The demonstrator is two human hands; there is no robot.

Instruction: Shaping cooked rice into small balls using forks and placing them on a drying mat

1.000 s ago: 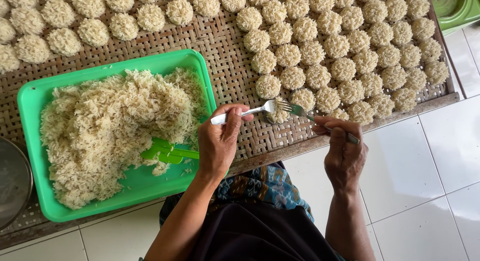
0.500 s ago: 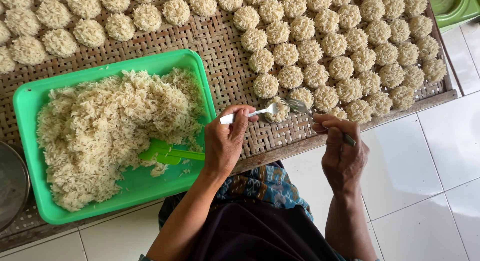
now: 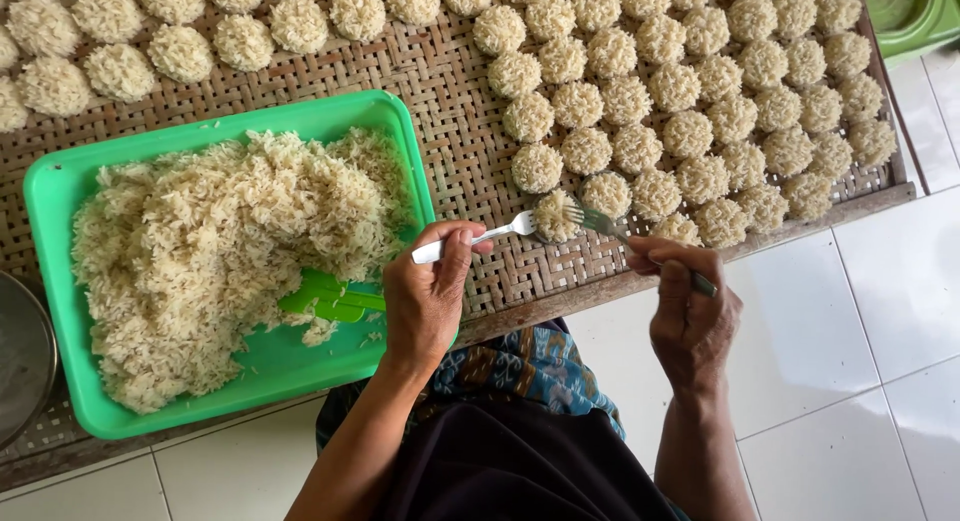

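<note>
Fingers of the left hand (image 3: 425, 301) pinch a spoon (image 3: 478, 238), those of the right hand (image 3: 690, 316) a fork (image 3: 640, 247); both tips meet at the rice ball (image 3: 553, 216), twelve o'clock between the hands.

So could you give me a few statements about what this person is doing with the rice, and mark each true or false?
1. Each hand holds a fork: left hand, right hand. True.
2. The two forks meet at a rice ball on the woven mat. True.
3. The green tray is empty. False: it holds a heap of loose rice.
4. The finished balls sit on a metal plate. False: they lie in rows on the mat.
</note>
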